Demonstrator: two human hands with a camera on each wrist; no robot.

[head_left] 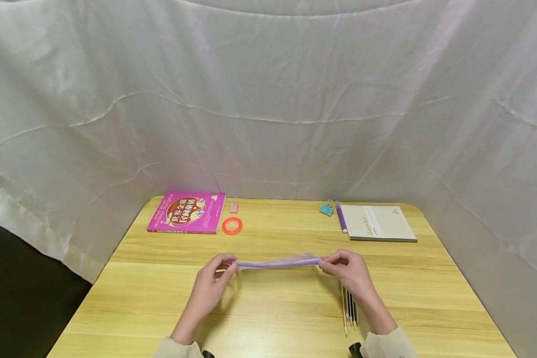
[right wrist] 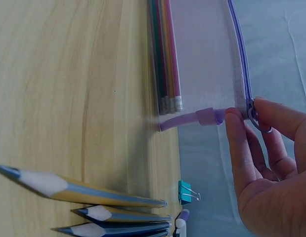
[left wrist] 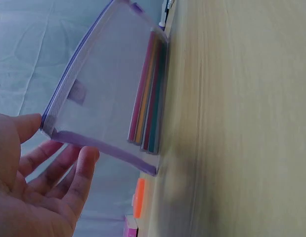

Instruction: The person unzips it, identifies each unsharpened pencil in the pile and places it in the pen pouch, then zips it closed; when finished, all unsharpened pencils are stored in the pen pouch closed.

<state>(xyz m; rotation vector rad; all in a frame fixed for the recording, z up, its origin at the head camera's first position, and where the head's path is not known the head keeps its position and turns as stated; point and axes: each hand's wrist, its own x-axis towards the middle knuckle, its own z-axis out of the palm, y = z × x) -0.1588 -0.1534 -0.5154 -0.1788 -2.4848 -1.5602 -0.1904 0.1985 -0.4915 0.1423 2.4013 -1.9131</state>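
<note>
A see-through zip pencil pouch (head_left: 275, 264) with purple edging stands upright on the table, its zipper edge on top. My left hand (head_left: 209, 286) pinches the top left corner between thumb and fingers. At the other end my right hand (head_left: 352, 275) pinches the top corner by the zipper pull (right wrist: 250, 111). The zipper looks closed along the top. Several coloured pencils (left wrist: 149, 98) lie together at the bottom of the pouch, their erasers toward the right. On the table by my right wrist lie several loose sharpened pencils (head_left: 350, 311), partly hidden by that arm.
Toward the back left lie a pink book (head_left: 192, 214), a small pink eraser (head_left: 233, 208) and an orange-red tape roll (head_left: 224, 226). Back right are a teal binder clip (head_left: 326, 210), a purple marker (head_left: 341, 218) and a pale notebook (head_left: 382, 223). Grey curtain (head_left: 268, 99) surrounds the table's back and sides.
</note>
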